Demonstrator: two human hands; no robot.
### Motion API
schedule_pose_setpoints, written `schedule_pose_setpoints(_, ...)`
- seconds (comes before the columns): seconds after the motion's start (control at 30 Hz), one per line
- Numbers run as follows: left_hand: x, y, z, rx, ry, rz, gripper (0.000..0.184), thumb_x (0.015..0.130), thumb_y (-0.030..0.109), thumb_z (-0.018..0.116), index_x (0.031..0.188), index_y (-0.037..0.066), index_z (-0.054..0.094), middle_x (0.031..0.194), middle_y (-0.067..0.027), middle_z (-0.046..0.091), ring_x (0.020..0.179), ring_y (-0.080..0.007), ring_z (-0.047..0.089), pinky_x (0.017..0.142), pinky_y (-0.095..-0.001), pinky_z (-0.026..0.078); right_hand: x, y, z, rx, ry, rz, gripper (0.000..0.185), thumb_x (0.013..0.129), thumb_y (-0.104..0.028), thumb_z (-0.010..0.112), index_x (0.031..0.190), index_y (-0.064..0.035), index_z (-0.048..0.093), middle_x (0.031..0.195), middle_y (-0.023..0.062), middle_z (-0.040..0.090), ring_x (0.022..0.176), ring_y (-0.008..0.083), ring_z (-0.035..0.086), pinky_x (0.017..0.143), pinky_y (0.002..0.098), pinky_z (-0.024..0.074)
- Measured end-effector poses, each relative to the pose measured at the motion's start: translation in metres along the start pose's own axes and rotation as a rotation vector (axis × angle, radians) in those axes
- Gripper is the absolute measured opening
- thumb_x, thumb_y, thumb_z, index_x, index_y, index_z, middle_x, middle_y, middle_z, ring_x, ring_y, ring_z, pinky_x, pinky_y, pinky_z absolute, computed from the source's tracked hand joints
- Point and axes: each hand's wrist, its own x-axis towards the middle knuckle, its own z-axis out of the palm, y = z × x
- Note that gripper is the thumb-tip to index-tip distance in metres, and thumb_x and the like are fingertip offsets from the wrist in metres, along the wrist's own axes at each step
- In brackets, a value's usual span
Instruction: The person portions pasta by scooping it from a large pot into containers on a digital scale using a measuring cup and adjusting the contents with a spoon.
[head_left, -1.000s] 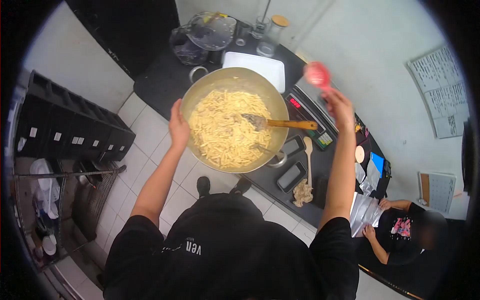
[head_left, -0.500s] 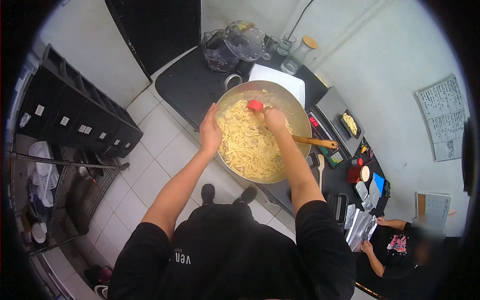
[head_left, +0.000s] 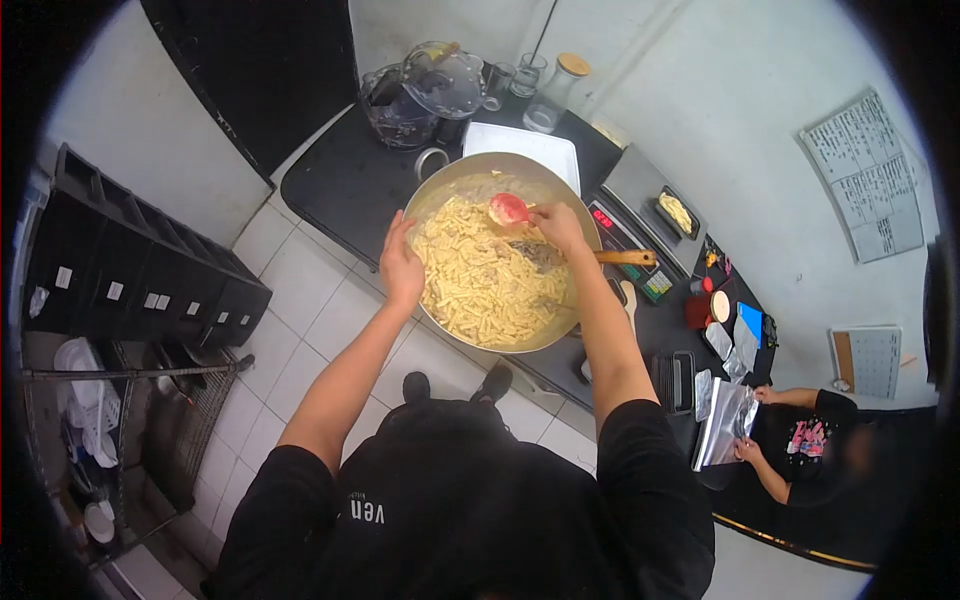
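A big metal mixing bowl (head_left: 440,328) holds creamy pasta (head_left: 480,270), with short pale pieces and some darker bits. My left hand (head_left: 402,268) grips the bowl's left rim, fingers along its outer side. Over the far part of the pasta, my right hand (head_left: 560,226) is closed on the handle of a red scoop (head_left: 508,208). The scoop is tilted, with pale residue in its cup. A utensil's wooden handle (head_left: 626,257) rests across the right rim; its dark end is partly sunk in the pasta under my right forearm.
Right of the bowl, a digital scale (head_left: 630,245) bears a black container (head_left: 678,214) of pasta. Behind stand a white tray (head_left: 525,145), a blender jar (head_left: 400,105) and a glass bottle (head_left: 556,95). Black trays (head_left: 673,383) lie nearer a co-worker (head_left: 815,440) handling foil (head_left: 725,424).
My right hand has turned the red scoop so its cup opening now shows. The utensil's dark end has become visible in the pasta. The camera view has shifted slightly.
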Motion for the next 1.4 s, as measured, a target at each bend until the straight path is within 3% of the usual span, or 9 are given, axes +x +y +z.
schedule_pose_setpoints(0.07, 0.0, -0.003, 0.002, -0.001, 0.015, 0.018, 0.041, 0.085, -0.011, 0.04, 0.115, 0.007, 0.061, 0.14, -0.0121, 0.051, 0.126, -0.0317, 0.05, 0.101, -0.0377, 0.044, 0.001, -0.008, 0.01, -0.31, 0.191, -0.114, 0.021, 0.081, -0.024, 0.064, 0.095, -0.0145, 0.076, 0.082, 0.0117, 0.072, 0.075, 0.0261, 0.069, 0.069, 0.0401, 0.052)
schedule_pose_setpoints(0.27, 0.001, 0.002, -0.001, 0.049, -0.002, 0.036, 0.041, 0.084, -0.01, 0.039, 0.115, 0.006, 0.061, 0.14, -0.0127, 0.05, 0.125, -0.0318, 0.051, 0.1, -0.0383, 0.045, 0.018, -0.029, 0.057, -0.692, 0.096, -0.166, 0.014, 0.076, -0.024, 0.066, 0.083, -0.0142, 0.074, 0.075, 0.0109, 0.069, 0.078, 0.0322, 0.067, 0.071, 0.0412, 0.0527)
schedule_pose_setpoints(0.47, 0.0, 0.007, -0.003, 0.033, 0.0, 0.0, 0.042, 0.083, -0.011, 0.039, 0.115, 0.006, 0.061, 0.14, -0.0131, 0.051, 0.124, -0.0326, 0.052, 0.098, -0.0383, 0.046, 0.02, -0.017, 0.046, -0.057, 0.0, -0.031, 0.024, 0.078, -0.021, 0.066, 0.094, -0.006, 0.076, 0.076, 0.0112, 0.071, 0.068, 0.0239, 0.066, 0.065, 0.0377, 0.05)
schedule_pose_setpoints(0.67, 0.0, 0.002, -0.002, 0.018, 0.004, 0.019, 0.041, 0.084, -0.009, 0.04, 0.115, 0.007, 0.061, 0.14, -0.0121, 0.051, 0.123, -0.0323, 0.053, 0.096, -0.0383, 0.046, 0.013, -0.006, 0.028, 0.253, -0.026, 0.075, 0.024, 0.081, -0.018, 0.065, 0.097, -0.0036, 0.075, 0.071, 0.004, 0.07, 0.062, 0.0121, 0.057, 0.059, 0.0306, 0.0458)
schedule_pose_setpoints(0.77, 0.0, 0.003, -0.003, 0.013, -0.009, -0.001, 0.041, 0.085, -0.009, 0.039, 0.115, 0.007, 0.061, 0.141, -0.0121, 0.05, 0.124, -0.0324, 0.052, 0.097, -0.0382, 0.046, 0.007, -0.005, 0.021, 0.235, -0.041, 0.109, 0.026, 0.077, -0.026, 0.064, 0.096, -0.0119, 0.076, 0.077, 0.0075, 0.072, 0.071, 0.0201, 0.067, 0.068, 0.0347, 0.0517)
schedule_pose_setpoints(0.97, 0.0, 0.0, -0.002, 0.034, -0.007, 0.029, 0.042, 0.084, -0.01, 0.039, 0.116, 0.007, 0.061, 0.142, -0.0119, 0.049, 0.124, -0.032, 0.052, 0.098, -0.0378, 0.046, -0.016, -0.023, 0.004, -0.117, 0.051, 0.014, 0.023, 0.076, -0.02, 0.063, 0.094, -0.0141, 0.076, 0.082, 0.0149, 0.071, 0.075, 0.0296, 0.068, 0.071, 0.0404, 0.0528)
schedule_pose_setpoints(1.07, 0.0, -0.003, 0.0, 0.033, -0.001, 0.05, 0.042, 0.084, -0.01, 0.039, 0.115, 0.007, 0.061, 0.141, -0.0113, 0.05, 0.125, -0.0317, 0.052, 0.098, -0.0381, 0.045, -0.023, -0.02, 0.001, -0.06, 0.016, 0.034, 0.022, 0.076, -0.02, 0.063, 0.093, -0.0148, 0.076, 0.085, 0.018, 0.069, 0.079, 0.0339, 0.067, 0.075, 0.0428, 0.0529)
schedule_pose_setpoints(1.3, 0.001, 0.002, -0.002, 0.045, -0.018, 0.047, 0.042, 0.084, -0.011, 0.039, 0.114, 0.007, 0.061, 0.14, -0.0129, 0.05, 0.125, -0.0312, 0.051, 0.1, -0.0374, 0.044, -0.041, -0.013, 0.001, -0.073, -0.022, 0.042, 0.022, 0.079, -0.021, 0.061, 0.09, -0.0076, 0.075, 0.074, 0.0169, 0.068, 0.07, 0.0286, 0.067, 0.069, 0.0398, 0.0513)
schedule_pose_setpoints(1.4, 0.0, 0.0, -0.001, 0.052, -0.03, 0.016, 0.043, 0.083, -0.011, 0.039, 0.114, 0.008, 0.062, 0.14, -0.0134, 0.051, 0.125, -0.0309, 0.051, 0.101, -0.0371, 0.044, -0.042, -0.013, 0.025, -0.196, 0.093, -0.016, 0.023, 0.079, -0.023, 0.062, 0.093, -0.0083, 0.075, 0.077, 0.0163, 0.069, 0.072, 0.0272, 0.068, 0.069, 0.0398, 0.0515)
